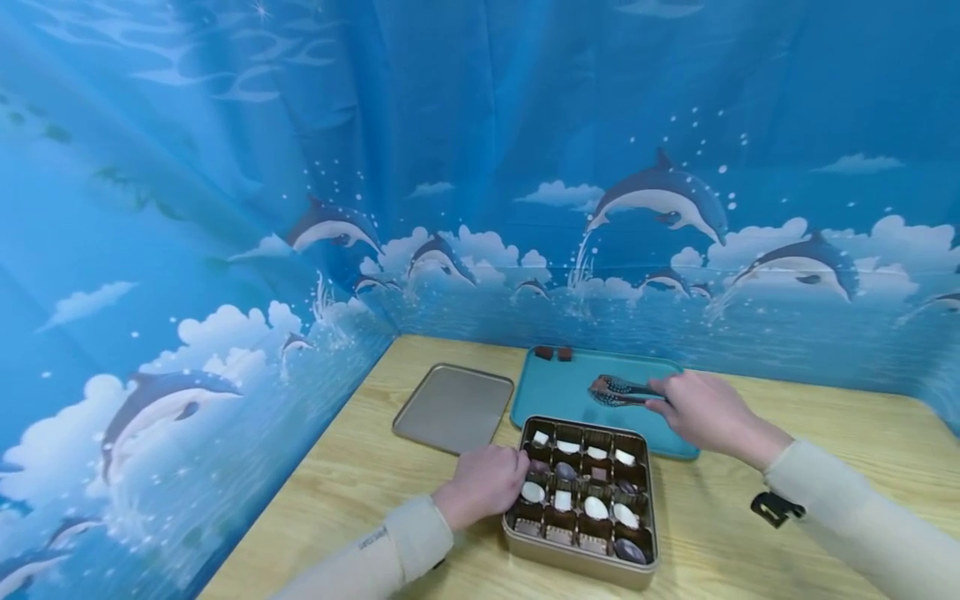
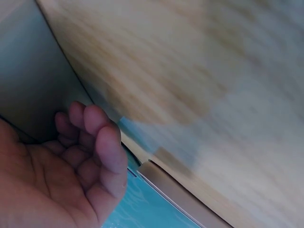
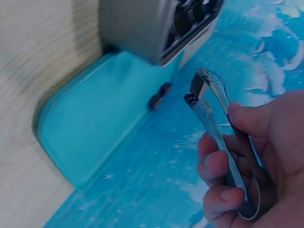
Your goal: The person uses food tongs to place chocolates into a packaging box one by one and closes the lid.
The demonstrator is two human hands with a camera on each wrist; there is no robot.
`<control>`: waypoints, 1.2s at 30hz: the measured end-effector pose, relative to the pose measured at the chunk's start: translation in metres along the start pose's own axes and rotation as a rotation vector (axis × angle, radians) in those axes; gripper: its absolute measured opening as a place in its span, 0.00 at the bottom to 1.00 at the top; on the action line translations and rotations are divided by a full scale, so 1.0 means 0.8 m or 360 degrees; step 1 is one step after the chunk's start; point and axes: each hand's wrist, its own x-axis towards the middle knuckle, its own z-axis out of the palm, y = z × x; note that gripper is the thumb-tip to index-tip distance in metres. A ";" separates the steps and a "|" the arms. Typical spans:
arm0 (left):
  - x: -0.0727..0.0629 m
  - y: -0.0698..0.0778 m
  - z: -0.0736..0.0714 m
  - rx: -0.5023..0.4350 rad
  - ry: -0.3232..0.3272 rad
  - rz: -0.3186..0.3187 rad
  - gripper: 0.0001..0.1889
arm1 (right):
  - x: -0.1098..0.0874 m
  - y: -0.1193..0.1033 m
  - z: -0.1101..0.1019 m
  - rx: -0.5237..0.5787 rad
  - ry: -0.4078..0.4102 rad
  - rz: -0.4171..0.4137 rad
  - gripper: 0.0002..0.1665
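Note:
My right hand holds perforated metal tongs, their tips close together over the teal tray. Between the tips is a brown piece of chocolate. Two dark chocolates sit at the tray's far left corner. In front of the tray stands a square gold-brown tin, divided into compartments of white, brown and dark chocolates. With curled fingers, my left hand grips the tin's left rim; the left wrist view shows its palm beside the tin wall.
A flat metal lid lies on the wooden table, left of the tray. Behind the table hangs a blue curtain printed with dolphins. The tin's far edge overlaps the tray's near edge in the head view.

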 end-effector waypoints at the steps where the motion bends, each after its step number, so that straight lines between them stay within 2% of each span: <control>1: 0.000 0.000 0.000 -0.0005 0.0000 -0.0003 0.26 | -0.006 -0.004 -0.004 0.0007 0.0015 -0.0013 0.19; 8: -0.001 -0.001 0.001 -0.0003 -0.0006 -0.0019 0.27 | -0.046 -0.033 -0.029 0.0013 0.0000 -0.0123 0.20; 19: 0.002 -0.003 0.003 0.0023 0.0002 0.0009 0.25 | -0.093 -0.063 -0.043 0.0085 -0.0264 -0.0230 0.18; 22: 0.003 -0.003 0.001 0.0020 -0.0003 0.0005 0.26 | -0.100 -0.068 -0.041 0.0130 -0.0308 -0.0278 0.17; 29: 0.005 -0.003 -0.003 0.0019 -0.0022 0.0005 0.26 | -0.108 -0.078 -0.030 0.0155 -0.0376 -0.0376 0.08; 36: 0.003 -0.002 -0.001 -0.0003 -0.0043 -0.0010 0.26 | -0.108 -0.080 -0.027 0.0245 -0.0452 -0.0282 0.19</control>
